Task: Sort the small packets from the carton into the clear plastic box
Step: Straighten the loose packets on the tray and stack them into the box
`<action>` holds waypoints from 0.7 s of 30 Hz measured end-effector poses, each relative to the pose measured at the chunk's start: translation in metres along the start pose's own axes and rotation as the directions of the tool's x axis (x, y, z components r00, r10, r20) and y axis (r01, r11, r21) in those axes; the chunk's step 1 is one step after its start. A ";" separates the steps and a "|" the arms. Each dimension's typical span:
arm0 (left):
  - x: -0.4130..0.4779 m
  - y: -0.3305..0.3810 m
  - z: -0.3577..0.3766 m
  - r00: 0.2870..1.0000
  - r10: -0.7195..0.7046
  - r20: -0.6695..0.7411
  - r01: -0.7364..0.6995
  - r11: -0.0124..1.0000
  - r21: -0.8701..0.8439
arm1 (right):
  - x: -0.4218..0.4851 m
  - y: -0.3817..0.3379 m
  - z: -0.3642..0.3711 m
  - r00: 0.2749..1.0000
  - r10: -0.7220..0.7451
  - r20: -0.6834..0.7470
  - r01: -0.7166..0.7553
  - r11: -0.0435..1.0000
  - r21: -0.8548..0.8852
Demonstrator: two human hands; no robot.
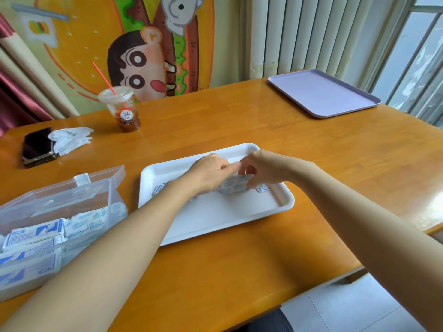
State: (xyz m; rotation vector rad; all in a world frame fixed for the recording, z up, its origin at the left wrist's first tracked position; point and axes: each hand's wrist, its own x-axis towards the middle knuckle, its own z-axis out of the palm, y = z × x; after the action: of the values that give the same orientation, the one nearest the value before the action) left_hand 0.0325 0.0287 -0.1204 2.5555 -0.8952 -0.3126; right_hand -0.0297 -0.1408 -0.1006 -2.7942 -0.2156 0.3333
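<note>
Packets, a small blue-and-white stack, are held up centre frame over the far half of the white tray. The right hand pinches the stack from the right side, fingers curled round its edge. The left hand comes in from the other side, fingers bent and nipping the stack's top corner, fingertips meeting the right's. One loose packet lies on the tray just beside the right hand, and a few others peek out at the left forearm. Lower left, the clear plastic box stands with its lid open, sorted packets stacked inside. Up the worktop: an iced drink cup, a dark phone and a lavender tray.
</note>
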 end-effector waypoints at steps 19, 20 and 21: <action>0.009 0.018 -0.003 0.964 -0.168 0.207 0.158 0.985 0.066 | 0.010 -0.011 -0.008 0.993 0.090 0.074 -0.081 0.989 -0.120; 0.008 0.019 -0.002 0.966 -0.169 0.198 0.159 0.985 0.064 | 0.010 -0.011 -0.007 0.994 0.081 0.072 -0.072 0.991 -0.112; 0.007 0.019 -0.002 0.966 -0.169 0.194 0.160 0.985 0.058 | 0.011 -0.010 -0.006 0.995 0.074 0.070 -0.067 0.993 -0.098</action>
State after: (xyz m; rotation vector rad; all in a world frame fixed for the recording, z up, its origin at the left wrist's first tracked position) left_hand 0.0280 0.0113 -0.1101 2.6783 -0.7647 -0.6139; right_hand -0.0186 -0.1311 -0.0939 -2.8918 -0.1534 0.4548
